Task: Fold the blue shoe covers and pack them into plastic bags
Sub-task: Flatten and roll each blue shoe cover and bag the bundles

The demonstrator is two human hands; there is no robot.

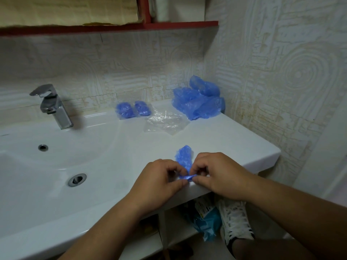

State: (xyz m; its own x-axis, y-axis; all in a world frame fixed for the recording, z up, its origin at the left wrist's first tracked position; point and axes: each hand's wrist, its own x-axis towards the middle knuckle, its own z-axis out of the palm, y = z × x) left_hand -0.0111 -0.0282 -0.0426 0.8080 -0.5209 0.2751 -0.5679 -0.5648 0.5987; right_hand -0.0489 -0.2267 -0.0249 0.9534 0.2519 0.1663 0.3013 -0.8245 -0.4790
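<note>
A narrow, partly folded blue shoe cover (pixel 184 158) lies on the white counter near its front edge. My left hand (pixel 159 182) and my right hand (pixel 219 175) both pinch its near end between fingertips and thumbs. A loose heap of unfolded blue shoe covers (pixel 199 99) sits in the back right corner. Clear empty plastic bags (pixel 165 122) lie in front of that heap. Two packed bags with folded blue covers (pixel 132 109) rest at the back, left of the empty bags.
The white sink basin (pixel 47 166) with a drain and a chrome faucet (pixel 54 107) fills the left. A red shelf (pixel 169 24) hangs above. Tiled walls close the back and right. Under the counter are a blue packet (pixel 206 220) and a white shoe (pixel 234 222).
</note>
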